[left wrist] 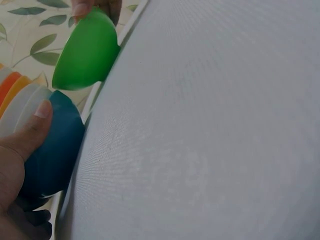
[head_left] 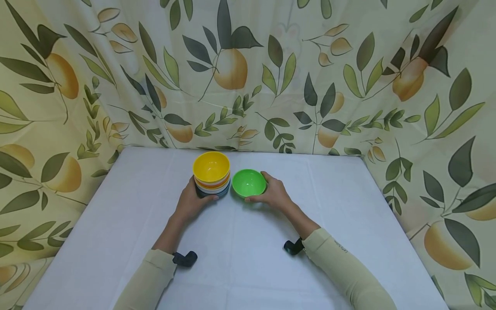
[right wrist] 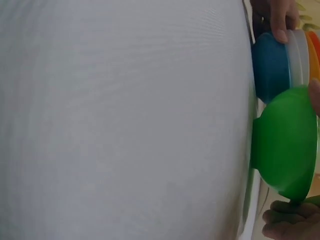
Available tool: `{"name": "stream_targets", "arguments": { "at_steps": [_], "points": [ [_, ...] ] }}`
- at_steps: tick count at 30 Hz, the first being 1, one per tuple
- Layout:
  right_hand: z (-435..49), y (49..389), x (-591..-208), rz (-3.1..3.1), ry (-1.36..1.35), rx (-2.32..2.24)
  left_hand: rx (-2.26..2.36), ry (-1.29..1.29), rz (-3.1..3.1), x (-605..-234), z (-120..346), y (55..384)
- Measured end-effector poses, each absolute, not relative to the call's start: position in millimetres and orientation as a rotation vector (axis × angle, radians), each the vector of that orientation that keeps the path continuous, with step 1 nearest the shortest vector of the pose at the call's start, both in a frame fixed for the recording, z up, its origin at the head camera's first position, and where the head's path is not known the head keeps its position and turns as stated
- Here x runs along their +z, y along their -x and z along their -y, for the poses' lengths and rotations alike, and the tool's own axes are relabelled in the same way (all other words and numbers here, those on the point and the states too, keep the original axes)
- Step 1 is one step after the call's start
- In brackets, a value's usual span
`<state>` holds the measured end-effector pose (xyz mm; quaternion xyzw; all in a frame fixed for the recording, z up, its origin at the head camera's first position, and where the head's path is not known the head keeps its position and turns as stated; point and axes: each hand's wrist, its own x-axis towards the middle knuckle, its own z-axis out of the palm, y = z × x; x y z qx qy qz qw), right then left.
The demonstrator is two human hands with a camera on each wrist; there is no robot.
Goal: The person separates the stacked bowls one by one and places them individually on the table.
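Observation:
A stack of nested bowls stands near the middle of the table, topped by a yellow bowl (head_left: 211, 167). Orange and white rims show beneath it, and a dark blue bowl (left wrist: 62, 145) forms the bottom. My left hand (head_left: 190, 200) grips this stack low on its left side, the thumb along the blue bowl in the left wrist view. Just to the right is a single green bowl (head_left: 249, 183), upright and hollow inside. Around its right side, my right hand (head_left: 276, 194) holds it, thumb at the near rim and fingers at the far side.
A white cloth (head_left: 232, 258) covers the table. Behind and at both sides hangs a curtain (head_left: 286, 86) printed with fruit and leaves. Small black wrist cameras show below each hand, beside the pale sleeves (head_left: 345, 267).

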<state>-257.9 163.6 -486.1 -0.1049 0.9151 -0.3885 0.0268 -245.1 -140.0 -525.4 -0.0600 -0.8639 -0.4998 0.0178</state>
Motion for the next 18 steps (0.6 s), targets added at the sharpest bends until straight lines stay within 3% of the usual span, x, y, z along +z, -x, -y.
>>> {"name": "stream_targets", "arguments": {
  "at_steps": [18],
  "points": [
    [-149, 268, -455, -2.845, 0.332, -1.257, -1.547, 0.199, 2.68, -526, 141, 246]
  ]
}}
